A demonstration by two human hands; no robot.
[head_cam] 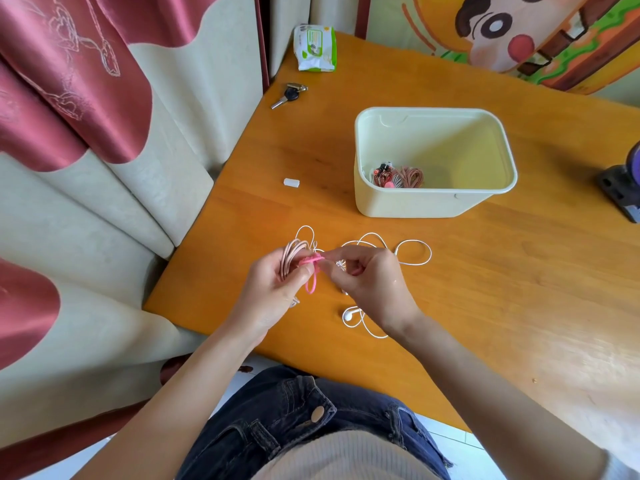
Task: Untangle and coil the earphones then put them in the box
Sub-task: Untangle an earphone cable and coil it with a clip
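Gripping coiled pink earphones (290,253) between left fingers (273,268), right fingers (341,255) pinching a pink band (310,288) just beside.

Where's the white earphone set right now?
Head view: the white earphones lie loose on the table, partly under the right hand, between the box and the table's near edge.

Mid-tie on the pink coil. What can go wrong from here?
1. The pink band is only pinched between the left hand and right hand; a slip could let the pink coil spring open.
2. The white earphones lie tangled close by the hands; a loop could snag when the coil goes to the box.
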